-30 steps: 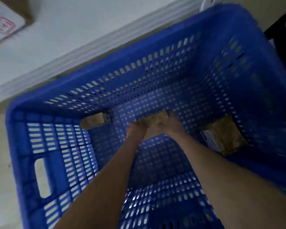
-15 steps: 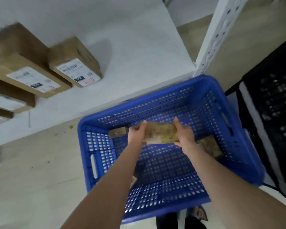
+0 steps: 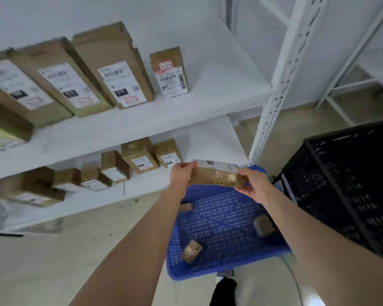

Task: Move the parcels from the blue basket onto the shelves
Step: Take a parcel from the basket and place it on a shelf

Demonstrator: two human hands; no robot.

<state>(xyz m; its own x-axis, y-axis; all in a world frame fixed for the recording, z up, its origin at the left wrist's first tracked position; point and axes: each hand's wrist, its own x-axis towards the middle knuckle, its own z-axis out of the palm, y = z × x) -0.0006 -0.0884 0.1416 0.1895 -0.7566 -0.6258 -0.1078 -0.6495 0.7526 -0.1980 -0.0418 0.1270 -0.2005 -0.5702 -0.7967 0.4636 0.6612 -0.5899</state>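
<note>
Shelves: the white shelves stand in front of me with two levels in view. Each has bare board at its right end, which I judge the natural landing place.
Black crate: a black crate stands just beside the basket on my right and has no part in this job.
Blue basket: the blue basket sits on the floor below my arms, in front of the lower shelf.
Shelved parcels: the shelved parcels stand in rows with their labels facing out, bigger ones above and smaller ones below.
Parcel: the parcel I carry is a flat brown cardboard box. It is in the air above the far rim of the basket, near the lower shelf's edge. It has a white label on its top face and glossy tape on the side towards me.
Handling: I judge it light, as a hold at the two ends carries it. The board looks stiff enough to keep its shape. The tape looks slippery, so bare cardboard at the short ends is the better hold. I cannot tell whether the contents are fragile.
Hands: my left hand grips the left end and my right hand the right end, fingers curled round the box and the two hands apart by its length.
Small parcels: three small parcels lie on the basket floor, well apart from one another. Each looks fit for one hand.
</note>
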